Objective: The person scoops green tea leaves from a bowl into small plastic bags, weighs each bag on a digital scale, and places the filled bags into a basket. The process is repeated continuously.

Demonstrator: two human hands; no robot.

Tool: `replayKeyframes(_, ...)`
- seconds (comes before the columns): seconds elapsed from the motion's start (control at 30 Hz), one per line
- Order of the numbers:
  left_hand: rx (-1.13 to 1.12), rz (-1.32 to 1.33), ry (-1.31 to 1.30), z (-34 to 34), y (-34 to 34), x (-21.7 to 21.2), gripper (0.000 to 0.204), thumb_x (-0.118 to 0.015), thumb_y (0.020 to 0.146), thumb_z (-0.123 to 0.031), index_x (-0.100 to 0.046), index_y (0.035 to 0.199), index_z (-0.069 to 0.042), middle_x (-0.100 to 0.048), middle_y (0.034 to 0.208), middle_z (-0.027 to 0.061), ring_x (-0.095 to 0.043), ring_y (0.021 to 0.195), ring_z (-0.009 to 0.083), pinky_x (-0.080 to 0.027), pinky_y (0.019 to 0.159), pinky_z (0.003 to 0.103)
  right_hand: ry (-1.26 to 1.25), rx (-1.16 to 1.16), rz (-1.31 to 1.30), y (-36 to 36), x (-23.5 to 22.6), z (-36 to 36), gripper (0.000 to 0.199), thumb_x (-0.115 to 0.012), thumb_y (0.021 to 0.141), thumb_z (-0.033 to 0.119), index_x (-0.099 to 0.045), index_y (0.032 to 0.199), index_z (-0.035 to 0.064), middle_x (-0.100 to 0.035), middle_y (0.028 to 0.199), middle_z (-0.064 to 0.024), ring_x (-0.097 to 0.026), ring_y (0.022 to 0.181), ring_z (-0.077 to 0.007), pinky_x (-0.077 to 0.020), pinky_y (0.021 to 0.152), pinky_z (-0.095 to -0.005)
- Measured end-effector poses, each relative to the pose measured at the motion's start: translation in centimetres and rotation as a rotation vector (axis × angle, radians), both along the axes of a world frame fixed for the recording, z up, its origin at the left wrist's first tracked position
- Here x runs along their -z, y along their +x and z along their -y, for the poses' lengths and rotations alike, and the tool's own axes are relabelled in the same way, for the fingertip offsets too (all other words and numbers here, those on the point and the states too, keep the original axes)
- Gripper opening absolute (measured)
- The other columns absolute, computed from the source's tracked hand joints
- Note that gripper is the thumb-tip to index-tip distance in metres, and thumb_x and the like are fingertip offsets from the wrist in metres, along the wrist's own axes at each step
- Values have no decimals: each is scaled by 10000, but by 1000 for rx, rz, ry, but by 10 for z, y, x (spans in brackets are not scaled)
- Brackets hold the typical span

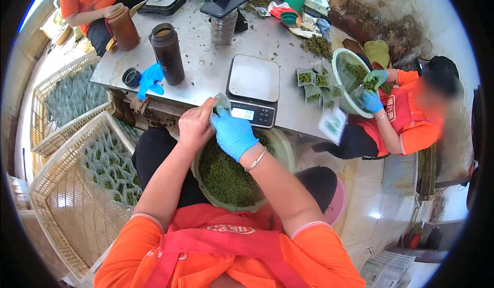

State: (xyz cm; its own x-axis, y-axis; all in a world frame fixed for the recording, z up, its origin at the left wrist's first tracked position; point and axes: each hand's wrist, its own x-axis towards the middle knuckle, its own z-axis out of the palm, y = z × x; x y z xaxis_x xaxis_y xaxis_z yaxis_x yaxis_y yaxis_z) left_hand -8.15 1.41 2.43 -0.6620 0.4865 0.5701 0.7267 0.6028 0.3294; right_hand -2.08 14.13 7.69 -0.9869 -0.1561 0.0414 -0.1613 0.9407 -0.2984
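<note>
A small clear plastic bag (222,102) is up at the table's near edge, just left of the scale. My bare left hand (195,125) is closed on its side. My right hand (235,135), in a blue glove, has its fingers pressed together against the same bag; the fingertips are partly hidden. Some green shows inside the bag. Under my forearms, between my knees, a pale round basin (284,157) holds a heap of small green peppercorns (226,172). The digital scale (253,79) has a bare white plate and a lit display.
A dark flask (167,54), blue glove (151,78), brown jar (122,27) and phone (225,4) are on the metal table. Filled bags (319,82) cluster at right, beside a co-worker with a green basin (339,64). Crates (67,185) of bags stand left. Another person sits far left.
</note>
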Motion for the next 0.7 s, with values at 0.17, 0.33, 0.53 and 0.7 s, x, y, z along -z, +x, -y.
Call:
replayKeyframes(0.17, -95, 148, 89, 3, 1, 2, 563, -712, 641, -212, -545, 1170, -119, -657, 883, 104, -633, 750, 290, -499, 668, 367, -669, -184, -24, 9, -19, -33, 321, -559, 825, 77, -588, 1145, 78, -622, 1051, -127, -635, 635, -188, -519, 618, -287)
replayKeyframes(0.33, -282, 712, 460, 4, -12, 1, 553, -712, 735, -348, -523, 1207, -130, -658, 1019, 117, -652, 898, 191, -490, 776, 288, -1334, 500, -186, -5, -33, -124, 636, -501, 915, 161, -135, 1435, 151, -557, 1078, -141, -624, 694, -182, -531, 589, -288)
replayKeyframes(0.53, -252, 903, 511, 14, -15, 3, 643, -725, 720, -389, -479, 1247, -114, -646, 1074, 91, -649, 891, 184, -484, 794, 285, -1571, 871, -151, -80, 8, -206, 409, -499, 891, 233, -412, 1276, 125, -499, 1164, -104, -625, 661, -264, -518, 539, -331)
replayKeyframes(0.7, -148, 866, 583, 21, -20, 10, 503, -648, 795, -415, -575, 1162, -80, -653, 1004, 106, -617, 883, 186, -462, 792, 309, -1320, 839, -211, -84, 17, -225, 394, -485, 893, 182, -468, 1227, -25, -616, 752, -73, -609, 523, -187, -444, 417, -269)
